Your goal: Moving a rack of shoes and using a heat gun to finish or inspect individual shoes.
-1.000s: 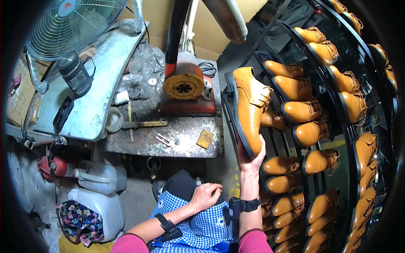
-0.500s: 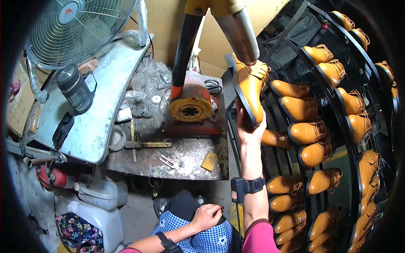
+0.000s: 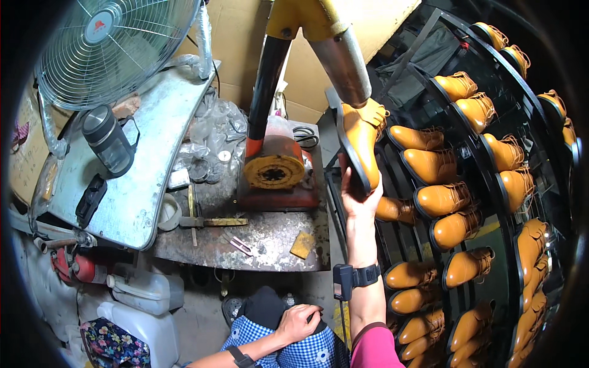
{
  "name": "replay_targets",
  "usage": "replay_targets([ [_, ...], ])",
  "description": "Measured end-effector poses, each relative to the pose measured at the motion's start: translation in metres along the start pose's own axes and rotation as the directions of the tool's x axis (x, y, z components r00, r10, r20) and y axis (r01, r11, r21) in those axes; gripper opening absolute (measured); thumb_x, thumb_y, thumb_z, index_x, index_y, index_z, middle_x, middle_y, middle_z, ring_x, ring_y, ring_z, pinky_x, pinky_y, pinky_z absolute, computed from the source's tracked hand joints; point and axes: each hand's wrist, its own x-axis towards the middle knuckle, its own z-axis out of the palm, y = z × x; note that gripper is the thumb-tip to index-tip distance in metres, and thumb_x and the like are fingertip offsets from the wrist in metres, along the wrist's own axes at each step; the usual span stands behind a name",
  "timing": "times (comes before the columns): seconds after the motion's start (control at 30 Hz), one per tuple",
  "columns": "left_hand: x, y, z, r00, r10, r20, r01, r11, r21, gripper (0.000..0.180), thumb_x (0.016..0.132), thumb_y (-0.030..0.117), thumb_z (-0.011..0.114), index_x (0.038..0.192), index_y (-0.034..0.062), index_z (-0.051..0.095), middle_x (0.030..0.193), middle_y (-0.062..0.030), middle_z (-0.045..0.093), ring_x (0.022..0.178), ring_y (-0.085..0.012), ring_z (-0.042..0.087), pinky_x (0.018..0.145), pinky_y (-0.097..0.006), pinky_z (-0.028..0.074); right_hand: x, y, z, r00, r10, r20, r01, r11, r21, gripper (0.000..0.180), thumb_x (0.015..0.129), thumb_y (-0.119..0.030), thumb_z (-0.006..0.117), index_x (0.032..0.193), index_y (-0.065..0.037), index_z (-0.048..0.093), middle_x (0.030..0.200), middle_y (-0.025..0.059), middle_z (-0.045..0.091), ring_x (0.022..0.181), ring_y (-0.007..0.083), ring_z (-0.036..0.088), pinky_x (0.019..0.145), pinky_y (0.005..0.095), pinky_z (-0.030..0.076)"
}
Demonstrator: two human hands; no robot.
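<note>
My right hand [image 3: 361,193] reaches forward and grips a tan leather lace-up shoe [image 3: 361,144] by its toe end, palm beneath it. The shoe is tilted, its dark sole facing left. Its laced top meets the lower end of a silver metal tube [image 3: 343,70], which hides part of the opening. The tube hangs from a yellow machine head [image 3: 300,17]. My left hand [image 3: 299,323] rests loosely on my knee over a blue checked apron [image 3: 310,352], fingers draped and holding nothing I can see.
Tan shoes [image 3: 445,197] fill a black rack on the right. On the worn bench [image 3: 208,248] lie a hammer [image 3: 224,222], tweezers [image 3: 238,244] and a yellow pad [image 3: 302,245]. A red machine base [image 3: 276,201] stands behind them. Leftward are a fan [image 3: 116,46] and bottle [image 3: 109,141].
The whole view has shifted slightly, so things sit a little lower in it. The shoe stays against the tube in my right hand, and my left hand stays on my knee.
</note>
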Motion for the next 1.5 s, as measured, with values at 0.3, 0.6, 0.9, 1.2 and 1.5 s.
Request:
replay_targets([
  [0.3, 0.000, 0.001, 0.003, 1.000, -0.006, 0.013, 0.007, 0.999, -0.044, 0.016, 0.082, 0.012, 0.057, 0.088, 0.0021, 0.067, 0.081, -0.0094, 0.069, 0.078, -0.0261, 0.067, 0.073, -0.033, 0.053, -0.037, 0.001, -0.020, 0.742, -0.526, 0.415, 0.408, -0.137, -0.903, 0.077, 0.070, -0.008, 0.072, 0.137, 0.003, 0.035, 0.124, 0.0158, 0.054, 0.108, 0.0190, 0.056, 0.094, 0.0333, 0.043],
  [0.6, -0.002, 0.006, 0.004, 0.997, -0.056, 0.057, 0.058, 0.998, -0.030, 0.016, 0.082, 0.013, 0.057, 0.089, 0.0033, 0.068, 0.082, -0.0085, 0.070, 0.078, -0.0245, 0.067, 0.072, -0.033, 0.053, -0.033, 0.000, 0.017, 0.679, -0.520, 0.519, 0.241, -0.510, -0.826, 0.076, 0.072, -0.013, 0.070, 0.139, -0.005, 0.035, 0.099, 0.0204, 0.066, 0.089, 0.0263, 0.066, 0.080, 0.0357, 0.051],
  [0.9, -0.001, 0.005, 0.006, 0.999, -0.021, 0.027, 0.021, 1.000, -0.014, 0.016, 0.083, 0.013, 0.057, 0.089, 0.0034, 0.068, 0.081, -0.0078, 0.070, 0.077, -0.0240, 0.067, 0.072, -0.033, 0.053, -0.050, -0.014, -0.011, 0.669, -0.562, 0.486, 0.507, -0.133, -0.852, 0.077, 0.072, 0.004, 0.069, 0.139, 0.005, 0.029, 0.128, 0.0175, 0.048, 0.111, 0.0216, 0.051, 0.096, 0.0316, 0.041],
  [1.2, -0.005, 0.006, 0.007, 1.000, -0.005, 0.024, 0.005, 1.000, -0.011, 0.016, 0.083, 0.013, 0.057, 0.089, 0.0035, 0.067, 0.081, -0.0077, 0.070, 0.077, -0.0244, 0.067, 0.071, -0.033, 0.053, -0.050, -0.019, -0.012, 0.663, -0.584, 0.469, 0.475, -0.156, -0.866, 0.078, 0.072, 0.003, 0.069, 0.139, 0.005, 0.028, 0.138, 0.0171, 0.039, 0.122, 0.0228, 0.043, 0.103, 0.0330, 0.034],
  [1.5, -0.007, 0.007, 0.005, 1.000, 0.001, 0.002, -0.001, 1.000, 0.010, 0.015, 0.083, 0.012, 0.057, 0.091, 0.0031, 0.067, 0.081, -0.0092, 0.069, 0.075, -0.0250, 0.066, 0.067, -0.033, 0.053, -0.161, -0.017, -0.027, 0.835, -0.487, 0.254, 0.363, 0.140, -0.921, 0.078, 0.073, 0.008, 0.066, 0.140, 0.004, 0.026, 0.123, 0.0168, 0.053, 0.107, 0.0224, 0.056, 0.092, 0.0332, 0.045],
])
